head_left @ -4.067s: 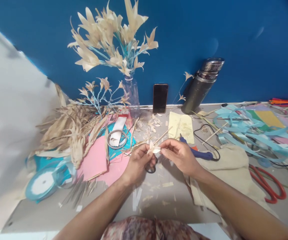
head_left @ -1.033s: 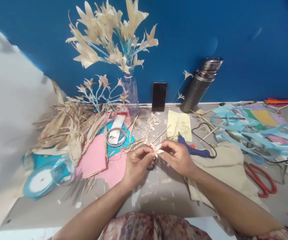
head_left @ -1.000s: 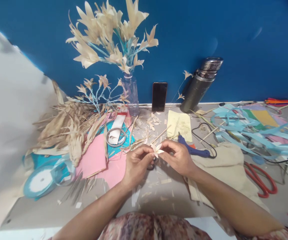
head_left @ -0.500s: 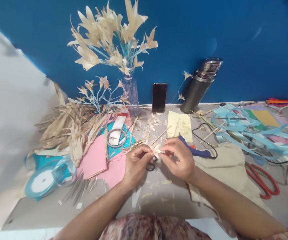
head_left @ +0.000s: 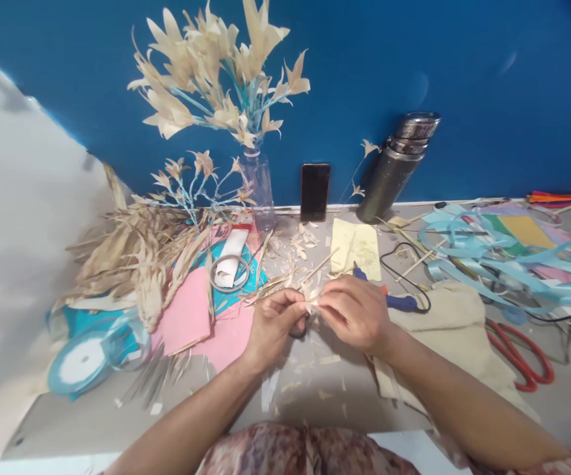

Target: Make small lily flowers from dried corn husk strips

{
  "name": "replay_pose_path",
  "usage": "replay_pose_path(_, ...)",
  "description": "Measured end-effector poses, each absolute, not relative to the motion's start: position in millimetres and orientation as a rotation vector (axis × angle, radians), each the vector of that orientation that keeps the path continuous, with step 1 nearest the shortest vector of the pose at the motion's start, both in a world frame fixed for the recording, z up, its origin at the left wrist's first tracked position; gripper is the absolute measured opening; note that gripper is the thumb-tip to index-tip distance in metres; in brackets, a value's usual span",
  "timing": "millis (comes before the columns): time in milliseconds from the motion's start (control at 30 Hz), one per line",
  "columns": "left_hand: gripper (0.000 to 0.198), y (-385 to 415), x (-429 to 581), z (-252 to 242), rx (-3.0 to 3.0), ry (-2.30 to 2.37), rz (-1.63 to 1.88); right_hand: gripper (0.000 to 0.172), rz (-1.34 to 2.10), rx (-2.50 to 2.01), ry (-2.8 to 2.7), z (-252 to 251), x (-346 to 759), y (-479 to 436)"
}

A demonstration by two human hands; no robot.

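Note:
Between my two hands is a small pale husk flower (head_left: 311,298), its petals pointing away from me. My left hand (head_left: 276,324) pinches it from the left with thumb and fingertips. From the other side my right hand (head_left: 357,313) is closed on it, fingertips pressed together at the petals. Under my left fingers a dark round thing, perhaps a scissor handle, is mostly hidden. Just beyond lie husk scraps (head_left: 302,243) and a thin stick (head_left: 321,265). A blue glue gun (head_left: 400,302) rests partly behind my right hand.
At the back stand a bottle (head_left: 258,188) of husk flowers, a phone (head_left: 315,191) and a leaning flask (head_left: 397,171). Dried husks (head_left: 139,257) and a ribbon spool (head_left: 80,363) lie left. On the right are a cloth (head_left: 438,330), red-handled scissors (head_left: 520,356) and blue ribbons (head_left: 463,244).
My right hand has drawn its fingers in and shifted slightly, covering more of the glue gun. The flower has turned a little, its petals standing more upright. The left hand stays nearly still.

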State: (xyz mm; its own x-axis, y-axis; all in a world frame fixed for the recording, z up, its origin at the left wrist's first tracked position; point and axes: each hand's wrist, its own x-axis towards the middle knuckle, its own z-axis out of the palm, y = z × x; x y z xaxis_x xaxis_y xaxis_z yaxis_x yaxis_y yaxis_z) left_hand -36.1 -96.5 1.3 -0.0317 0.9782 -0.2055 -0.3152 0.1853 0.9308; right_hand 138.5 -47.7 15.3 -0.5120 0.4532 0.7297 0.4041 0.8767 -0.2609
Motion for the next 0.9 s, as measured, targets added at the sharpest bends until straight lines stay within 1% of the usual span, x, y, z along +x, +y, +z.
replay_pose_path(333, 0.022, -97.3, -33.4, -3.7, 0.77, 1.019, 1.254, 0.008, -0.033, -0.626, -2.274, 15.8, 139.4, -49.7)
replay_pose_path(567, 0.027, -99.2, -29.3, -0.4, 0.704, 0.961, 1.256, 0.011, -0.135, -0.608, -2.204, 17.0, 135.2, -53.2)
replay_pose_path(900, 0.024, -100.3, -29.5, -3.9, 0.757, 1.097, 1.249, 0.015, -0.139, -0.627, -2.222, 15.1, 130.4, -55.9)
